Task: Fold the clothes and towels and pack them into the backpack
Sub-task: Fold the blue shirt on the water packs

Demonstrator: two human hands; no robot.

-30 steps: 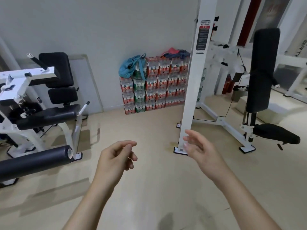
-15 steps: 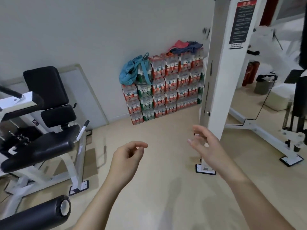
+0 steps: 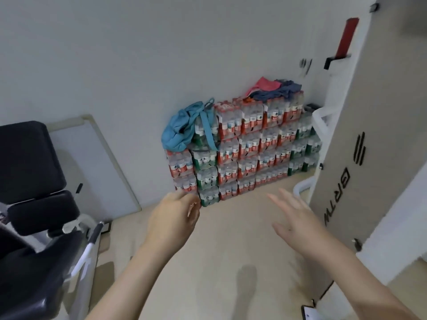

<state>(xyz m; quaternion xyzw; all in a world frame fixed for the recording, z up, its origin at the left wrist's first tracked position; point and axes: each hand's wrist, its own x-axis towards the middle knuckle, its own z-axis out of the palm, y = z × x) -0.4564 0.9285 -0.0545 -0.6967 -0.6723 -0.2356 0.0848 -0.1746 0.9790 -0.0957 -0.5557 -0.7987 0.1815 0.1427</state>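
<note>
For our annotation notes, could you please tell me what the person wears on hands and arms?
Nothing is worn. The left hand and right hand are bare: no gloves, and no ring or watch can be made out, though motion blur softens detail. The left forearm and right forearm are uncovered to the frame's edge, with no sleeve or band.

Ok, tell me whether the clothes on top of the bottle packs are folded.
Unfolded: the pink and blue clothes lie crumpled in a heap on the bottle packs.
</note>
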